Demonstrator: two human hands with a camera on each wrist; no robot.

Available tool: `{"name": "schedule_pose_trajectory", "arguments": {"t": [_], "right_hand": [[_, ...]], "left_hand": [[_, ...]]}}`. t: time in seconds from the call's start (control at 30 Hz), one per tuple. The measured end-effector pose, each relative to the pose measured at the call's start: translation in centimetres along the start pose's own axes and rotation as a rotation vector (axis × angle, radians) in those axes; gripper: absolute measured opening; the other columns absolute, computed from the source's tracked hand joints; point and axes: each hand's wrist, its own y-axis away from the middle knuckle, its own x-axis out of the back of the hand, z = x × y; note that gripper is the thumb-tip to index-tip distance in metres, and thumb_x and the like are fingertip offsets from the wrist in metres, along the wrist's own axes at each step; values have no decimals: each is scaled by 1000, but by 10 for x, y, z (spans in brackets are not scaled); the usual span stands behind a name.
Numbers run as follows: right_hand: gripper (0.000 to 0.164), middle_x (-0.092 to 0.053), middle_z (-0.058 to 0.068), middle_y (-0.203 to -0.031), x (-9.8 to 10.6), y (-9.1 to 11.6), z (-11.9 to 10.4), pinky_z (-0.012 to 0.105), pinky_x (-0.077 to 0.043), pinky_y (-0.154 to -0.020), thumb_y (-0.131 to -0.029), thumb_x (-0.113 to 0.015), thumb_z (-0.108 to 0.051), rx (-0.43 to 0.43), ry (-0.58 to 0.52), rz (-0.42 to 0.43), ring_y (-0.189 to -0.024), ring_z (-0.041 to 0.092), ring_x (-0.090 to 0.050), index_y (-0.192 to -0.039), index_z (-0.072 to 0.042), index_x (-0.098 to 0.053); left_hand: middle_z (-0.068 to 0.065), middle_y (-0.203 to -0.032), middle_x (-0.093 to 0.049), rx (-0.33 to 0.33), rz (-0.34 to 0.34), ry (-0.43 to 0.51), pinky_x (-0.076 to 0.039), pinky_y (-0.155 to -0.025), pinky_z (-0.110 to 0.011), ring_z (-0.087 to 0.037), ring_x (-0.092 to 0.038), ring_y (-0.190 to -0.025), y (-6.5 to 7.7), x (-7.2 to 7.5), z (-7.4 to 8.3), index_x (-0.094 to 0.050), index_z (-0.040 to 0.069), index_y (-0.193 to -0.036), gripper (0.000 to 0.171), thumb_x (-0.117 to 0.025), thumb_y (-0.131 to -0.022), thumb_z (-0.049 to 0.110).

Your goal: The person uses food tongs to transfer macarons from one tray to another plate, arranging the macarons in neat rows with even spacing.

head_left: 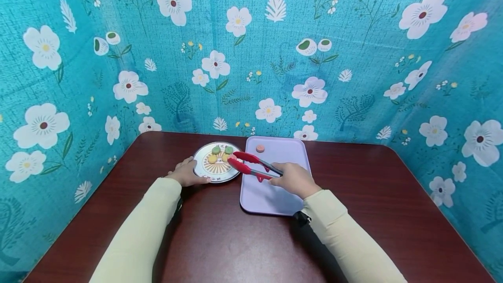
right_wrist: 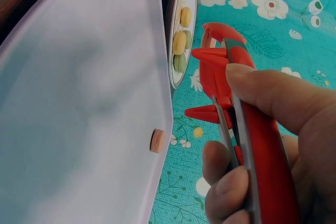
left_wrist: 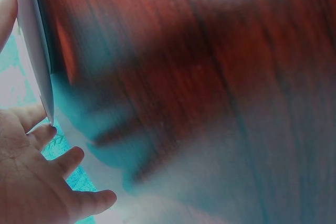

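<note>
Red tongs (head_left: 253, 159) are gripped by the right hand (head_left: 294, 180), the plate (head_left: 202, 155) beside the lavender tray (head_left: 271, 200) by the left hand (head_left: 187, 174), and the tray's pink macaron (head_left: 260, 148), probably light and crumbly, is best pinched gently at its sides.

Teal flower-printed cloth (head_left: 275, 82) behind a dark reddish table (head_left: 369, 195), seemingly wood.

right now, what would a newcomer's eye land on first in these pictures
Most likely the red tongs in the right hand, angled over the lilac tray toward the plate of green and yellow cookies. Next comes the flowered teal cloth behind the table, then a pink cookie near the tray's far edge.
</note>
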Motion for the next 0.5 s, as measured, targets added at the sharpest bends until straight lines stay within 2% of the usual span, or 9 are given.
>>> {"name": "schedule_pose_trajectory", "arguments": {"t": [0.2,0.5], "right_hand": [[55,-69,7,-110,-3,-2,-3,31,-44,-64,-81,-77,-30,33,-14,-7,-77,18,-54,-131,-16,-62],[55,-69,6,-105,-5,-5,-11,32,-44,-66,-81,-78,-29,25,3,-32,-78,19,-53,-132,-16,-62]], "left_hand": [[-22,-156,-19,10,5,-12,-18,-104,-72,-43,-19,-138,-2,-2,-1,-27,4,-151,106,-74,-72,56],[-23,-155,-20,7,5,2,-22,-102,-72,-44,-21,-136,-6,-3,-4,-29,6,-150,106,-76,-70,56]]}}
